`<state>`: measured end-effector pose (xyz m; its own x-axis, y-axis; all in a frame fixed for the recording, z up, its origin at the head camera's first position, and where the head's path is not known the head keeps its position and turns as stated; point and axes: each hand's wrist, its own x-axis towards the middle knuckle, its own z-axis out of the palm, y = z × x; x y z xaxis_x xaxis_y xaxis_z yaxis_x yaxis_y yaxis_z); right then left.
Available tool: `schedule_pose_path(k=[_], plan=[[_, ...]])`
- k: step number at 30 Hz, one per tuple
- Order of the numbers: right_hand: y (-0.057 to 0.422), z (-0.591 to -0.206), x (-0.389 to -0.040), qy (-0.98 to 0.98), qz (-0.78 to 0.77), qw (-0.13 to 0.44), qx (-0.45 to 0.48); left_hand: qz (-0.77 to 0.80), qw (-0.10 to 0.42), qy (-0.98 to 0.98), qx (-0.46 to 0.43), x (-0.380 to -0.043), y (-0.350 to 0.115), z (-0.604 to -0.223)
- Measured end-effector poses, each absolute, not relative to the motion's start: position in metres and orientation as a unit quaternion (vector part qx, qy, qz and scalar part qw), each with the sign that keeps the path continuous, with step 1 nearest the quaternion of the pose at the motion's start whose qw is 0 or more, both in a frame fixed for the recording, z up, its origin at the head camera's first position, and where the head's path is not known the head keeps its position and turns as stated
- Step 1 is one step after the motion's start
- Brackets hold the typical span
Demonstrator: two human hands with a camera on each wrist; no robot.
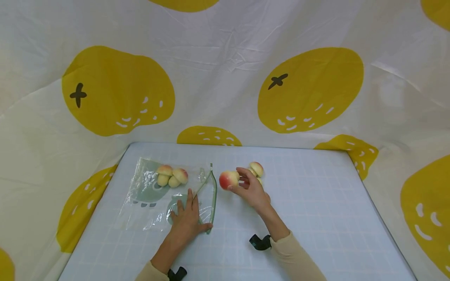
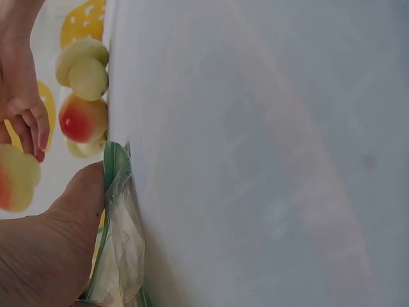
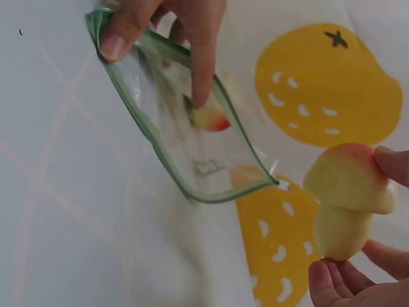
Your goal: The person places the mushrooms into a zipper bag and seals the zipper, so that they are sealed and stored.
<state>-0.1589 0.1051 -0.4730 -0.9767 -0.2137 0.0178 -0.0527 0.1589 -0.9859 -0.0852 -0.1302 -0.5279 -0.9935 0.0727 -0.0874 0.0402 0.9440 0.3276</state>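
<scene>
My right hand (image 1: 254,194) pinches a toy mushroom (image 3: 348,192) between thumb and fingertips, just right of the bag's mouth and apart from it. The mushroom has a pale yellow stem and a red-tinged cap. Spread over the mouth of a clear zip bag (image 1: 140,212) is my left hand (image 1: 186,222), fingers straight. Its thumb touches one side of the green rim (image 3: 156,141) and a finger reaches across the other side, so the mouth gapes. Two more mushrooms (image 1: 164,174) lie inside the bag, towards its far edge.
Behind my right hand, more toy mushrooms (image 1: 257,169) rest on the table, partly hidden by it. The pale checked table (image 1: 327,218) meets a white curtain (image 1: 218,78) printed with yellow fruit at its back edge. A dark wrist mount (image 1: 260,242) sits by each sleeve.
</scene>
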Motion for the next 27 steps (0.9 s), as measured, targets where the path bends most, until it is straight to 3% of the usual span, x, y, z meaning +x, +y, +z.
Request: schedule_pose_path(k=[7, 14, 27], plan=[[0.092, -0.45, -0.148, 0.759, -0.638, 0.07, -0.11, 0.162, 0.057, 0.985, 0.029, -0.086, -0.129, -0.527], [0.081, -0.499, -0.162, 0.774, -0.623, 0.073, -0.092, 0.165, 0.051, 0.985, 0.029, -0.085, -0.129, -0.526], [0.063, -0.517, -0.163, 0.79, -0.594, 0.102, -0.112, 0.161, 0.061, 0.985, 0.029, -0.086, -0.129, -0.526]])
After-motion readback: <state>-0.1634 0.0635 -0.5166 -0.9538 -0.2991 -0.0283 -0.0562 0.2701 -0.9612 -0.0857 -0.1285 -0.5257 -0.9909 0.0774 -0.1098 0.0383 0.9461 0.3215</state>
